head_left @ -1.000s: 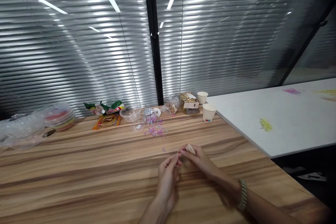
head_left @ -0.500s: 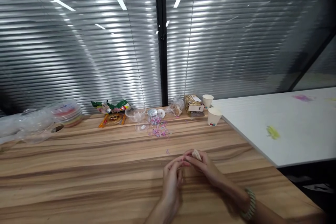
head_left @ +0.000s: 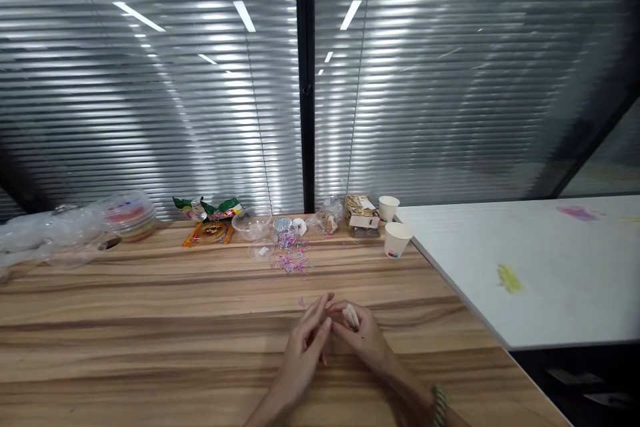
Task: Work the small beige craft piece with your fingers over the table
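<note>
My left hand [head_left: 303,344] and my right hand [head_left: 364,337] meet at the fingertips just over the wooden table [head_left: 150,347]. A small off-white piece [head_left: 351,317], its kind unclear, is tucked in the curled fingers of my right hand. The left thumb and fingers are bent in around the right fingertips; whatever is between them is too small to make out. A small pinkish bit [head_left: 301,302] lies on the wood beyond my hands. Farther off is a loose pile of small pink and purple loops [head_left: 293,261].
Along the back stand a clear bowl [head_left: 251,224], snack packs [head_left: 213,232], a gold box [head_left: 361,213] and two paper cups [head_left: 397,240], [head_left: 389,207]. Stacked plastic tubs [head_left: 129,215] sit left beside clear wrapping [head_left: 65,237]. A white table [head_left: 460,260] adjoins on the right.
The view has shifted, so the tabletop things sit slightly lower and more to the left. My left fingers have turned and reach farther around the right fingertips. The off-white piece stays in my right hand.
</note>
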A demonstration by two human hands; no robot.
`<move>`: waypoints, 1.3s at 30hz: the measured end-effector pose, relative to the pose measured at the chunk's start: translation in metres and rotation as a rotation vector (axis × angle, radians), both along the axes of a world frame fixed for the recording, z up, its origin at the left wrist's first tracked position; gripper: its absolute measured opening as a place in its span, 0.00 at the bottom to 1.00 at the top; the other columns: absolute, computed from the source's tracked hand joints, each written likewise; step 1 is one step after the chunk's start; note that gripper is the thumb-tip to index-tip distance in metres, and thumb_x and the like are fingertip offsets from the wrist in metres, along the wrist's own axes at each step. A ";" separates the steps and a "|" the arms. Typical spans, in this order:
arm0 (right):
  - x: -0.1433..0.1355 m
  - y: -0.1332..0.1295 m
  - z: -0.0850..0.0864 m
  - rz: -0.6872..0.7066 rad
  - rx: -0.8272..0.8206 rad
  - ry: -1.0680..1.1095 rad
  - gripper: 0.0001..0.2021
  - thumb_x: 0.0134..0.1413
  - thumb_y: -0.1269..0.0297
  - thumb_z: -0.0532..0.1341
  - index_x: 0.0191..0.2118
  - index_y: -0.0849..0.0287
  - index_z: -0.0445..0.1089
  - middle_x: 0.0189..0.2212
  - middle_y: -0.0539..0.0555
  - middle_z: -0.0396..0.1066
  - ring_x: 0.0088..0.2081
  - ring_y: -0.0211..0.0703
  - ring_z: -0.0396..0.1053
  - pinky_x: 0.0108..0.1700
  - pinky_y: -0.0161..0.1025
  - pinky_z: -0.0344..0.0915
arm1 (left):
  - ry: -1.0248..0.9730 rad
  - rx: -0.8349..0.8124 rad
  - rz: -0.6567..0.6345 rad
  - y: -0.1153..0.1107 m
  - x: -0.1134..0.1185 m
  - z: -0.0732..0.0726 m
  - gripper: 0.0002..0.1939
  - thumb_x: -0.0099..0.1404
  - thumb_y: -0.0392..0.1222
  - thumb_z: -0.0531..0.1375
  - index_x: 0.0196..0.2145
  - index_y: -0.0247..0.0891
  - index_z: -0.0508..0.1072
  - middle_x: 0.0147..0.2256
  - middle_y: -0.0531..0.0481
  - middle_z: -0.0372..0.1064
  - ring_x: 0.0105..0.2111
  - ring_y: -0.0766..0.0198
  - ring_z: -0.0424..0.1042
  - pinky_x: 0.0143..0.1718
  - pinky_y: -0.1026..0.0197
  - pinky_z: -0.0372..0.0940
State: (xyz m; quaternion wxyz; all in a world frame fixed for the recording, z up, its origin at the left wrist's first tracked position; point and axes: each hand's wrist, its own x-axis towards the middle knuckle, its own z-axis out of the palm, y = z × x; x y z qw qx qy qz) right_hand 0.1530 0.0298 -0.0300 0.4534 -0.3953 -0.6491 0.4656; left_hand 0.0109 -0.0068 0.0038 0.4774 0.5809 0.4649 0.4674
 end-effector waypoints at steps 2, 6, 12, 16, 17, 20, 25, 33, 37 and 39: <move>0.000 0.001 -0.002 0.006 0.016 -0.011 0.14 0.45 0.58 0.60 0.34 0.64 0.70 0.15 0.43 0.49 0.19 0.31 0.46 0.21 0.31 0.46 | -0.010 -0.030 -0.103 0.000 0.003 -0.006 0.25 0.59 0.53 0.53 0.53 0.44 0.61 0.58 0.46 0.51 0.50 0.54 0.60 0.33 0.62 0.68; 0.000 0.002 0.000 -0.031 0.042 -0.019 0.12 0.48 0.58 0.57 0.29 0.64 0.68 0.17 0.46 0.55 0.20 0.32 0.50 0.23 0.32 0.50 | -0.044 -0.089 -0.146 0.001 0.004 -0.010 0.25 0.59 0.52 0.54 0.53 0.44 0.62 0.59 0.46 0.48 0.47 0.55 0.63 0.30 0.64 0.66; 0.001 0.000 0.006 -0.179 0.047 -0.023 0.14 0.46 0.54 0.59 0.30 0.62 0.66 0.17 0.47 0.58 0.20 0.34 0.52 0.23 0.32 0.51 | -0.087 -0.130 -0.162 0.002 0.002 -0.006 0.24 0.59 0.51 0.55 0.52 0.45 0.63 0.58 0.43 0.49 0.24 0.70 0.66 0.28 0.63 0.65; 0.002 -0.002 0.006 -0.217 0.054 -0.043 0.13 0.46 0.55 0.59 0.32 0.62 0.66 0.17 0.46 0.57 0.19 0.34 0.52 0.22 0.32 0.51 | -0.051 -0.094 -0.169 0.002 0.001 -0.002 0.24 0.59 0.51 0.55 0.52 0.44 0.63 0.57 0.43 0.52 0.30 0.65 0.68 0.30 0.63 0.65; 0.002 -0.002 0.007 -0.211 0.064 -0.048 0.13 0.46 0.56 0.59 0.32 0.62 0.66 0.17 0.47 0.58 0.20 0.34 0.53 0.22 0.32 0.51 | -0.045 -0.082 -0.174 0.002 0.001 -0.001 0.23 0.59 0.50 0.55 0.52 0.44 0.63 0.57 0.43 0.53 0.33 0.63 0.68 0.31 0.63 0.65; 0.002 -0.004 0.007 -0.188 0.105 -0.055 0.12 0.47 0.56 0.59 0.31 0.62 0.66 0.20 0.49 0.62 0.21 0.35 0.55 0.24 0.32 0.53 | -0.036 -0.050 -0.189 0.002 -0.002 0.001 0.22 0.60 0.50 0.54 0.51 0.44 0.65 0.55 0.44 0.56 0.38 0.60 0.68 0.33 0.63 0.65; 0.003 -0.007 0.008 -0.176 0.079 -0.042 0.12 0.47 0.56 0.59 0.29 0.62 0.66 0.18 0.48 0.61 0.20 0.34 0.55 0.23 0.32 0.52 | -0.036 -0.069 -0.205 0.000 -0.003 -0.003 0.23 0.59 0.52 0.55 0.51 0.44 0.65 0.55 0.42 0.56 0.29 0.65 0.69 0.30 0.63 0.65; 0.001 -0.005 0.001 -0.179 0.026 0.089 0.13 0.47 0.55 0.59 0.28 0.62 0.67 0.20 0.51 0.62 0.22 0.36 0.57 0.24 0.33 0.55 | -0.166 -0.167 -0.269 0.002 0.001 -0.016 0.28 0.54 0.54 0.59 0.52 0.50 0.63 0.58 0.42 0.49 0.24 0.70 0.69 0.25 0.65 0.62; -0.001 -0.004 0.001 -0.175 0.026 0.118 0.14 0.45 0.54 0.60 0.27 0.62 0.68 0.21 0.52 0.64 0.23 0.37 0.59 0.25 0.34 0.56 | -0.179 -0.149 -0.273 0.004 -0.001 -0.016 0.27 0.53 0.55 0.59 0.51 0.50 0.64 0.57 0.42 0.50 0.25 0.69 0.69 0.25 0.65 0.62; 0.000 -0.004 0.003 -0.171 0.027 0.108 0.14 0.44 0.54 0.61 0.26 0.62 0.69 0.20 0.52 0.65 0.22 0.37 0.58 0.24 0.34 0.55 | -0.167 -0.144 -0.261 0.004 -0.002 -0.013 0.28 0.53 0.56 0.60 0.51 0.48 0.65 0.57 0.42 0.50 0.25 0.68 0.69 0.26 0.65 0.63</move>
